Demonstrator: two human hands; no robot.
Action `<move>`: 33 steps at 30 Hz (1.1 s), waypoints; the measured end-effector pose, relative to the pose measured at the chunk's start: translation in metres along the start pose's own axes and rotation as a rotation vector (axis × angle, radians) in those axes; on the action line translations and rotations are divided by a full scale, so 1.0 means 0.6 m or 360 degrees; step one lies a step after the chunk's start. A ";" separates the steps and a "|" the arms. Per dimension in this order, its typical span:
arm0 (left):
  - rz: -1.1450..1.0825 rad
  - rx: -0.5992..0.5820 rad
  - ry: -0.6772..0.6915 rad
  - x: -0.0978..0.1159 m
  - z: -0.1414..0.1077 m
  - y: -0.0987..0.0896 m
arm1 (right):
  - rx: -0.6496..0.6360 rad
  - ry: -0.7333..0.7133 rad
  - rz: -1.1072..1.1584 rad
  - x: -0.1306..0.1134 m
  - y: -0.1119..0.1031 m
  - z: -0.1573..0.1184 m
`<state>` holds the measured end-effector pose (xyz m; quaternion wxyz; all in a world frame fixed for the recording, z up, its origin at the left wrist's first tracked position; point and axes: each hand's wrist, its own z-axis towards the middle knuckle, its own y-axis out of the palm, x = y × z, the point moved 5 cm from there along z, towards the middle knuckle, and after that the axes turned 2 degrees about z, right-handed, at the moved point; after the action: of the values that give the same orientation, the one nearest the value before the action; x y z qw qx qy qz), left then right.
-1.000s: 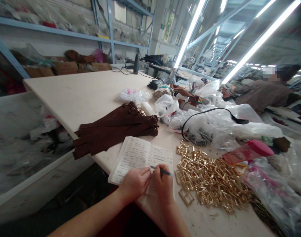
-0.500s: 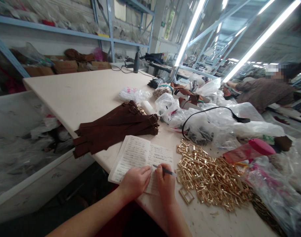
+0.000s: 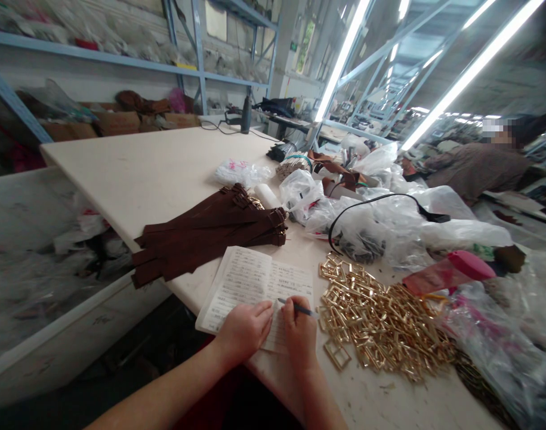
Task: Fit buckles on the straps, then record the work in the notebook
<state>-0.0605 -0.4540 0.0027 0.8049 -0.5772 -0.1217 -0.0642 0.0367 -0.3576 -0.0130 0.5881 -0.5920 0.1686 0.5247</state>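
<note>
An open notebook (image 3: 241,286) with handwritten lines on both pages lies at the table's near edge. My left hand (image 3: 246,328) rests across its lower middle, fingers stretched out together and pressing on the paper. In my right hand (image 3: 300,328) a dark pen (image 3: 303,309) is gripped, its tip pointing left over the right page. Just right of that hand spreads a pile of gold-coloured metal buckles (image 3: 384,328). Beyond the notebook lies a bundle of dark brown straps (image 3: 205,239) with metal fittings at one end.
Clear plastic bags (image 3: 398,233) crowd the table's right side, with a black strap (image 3: 335,221) over them. A pink bottle (image 3: 452,272) lies beside the buckles. The white tabletop (image 3: 129,173) stretches back left. A large white bin (image 3: 85,334) stands at left. Another person (image 3: 483,167) leans in at far right.
My hands, the pen and the notebook keep almost the same position. At far right, the other person's outstretched forearm is no longer visible. The view has shifted very slightly.
</note>
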 end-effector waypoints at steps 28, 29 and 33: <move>0.0071 0.0054 0.0024 0.001 0.000 0.000 | 0.0061 0.0089 0.0028 0.003 -0.005 0.000; 0.0069 0.0049 0.0025 0.001 0.000 -0.001 | 0.0061 0.0092 0.0031 0.003 -0.005 0.001; 0.0069 0.0073 0.0021 0.001 -0.001 -0.002 | 0.0060 0.0172 0.0129 0.007 -0.005 0.001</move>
<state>-0.0603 -0.4551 0.0036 0.8200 -0.5606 -0.1055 -0.0477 0.0407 -0.3549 -0.0144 0.5674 -0.6010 0.2337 0.5122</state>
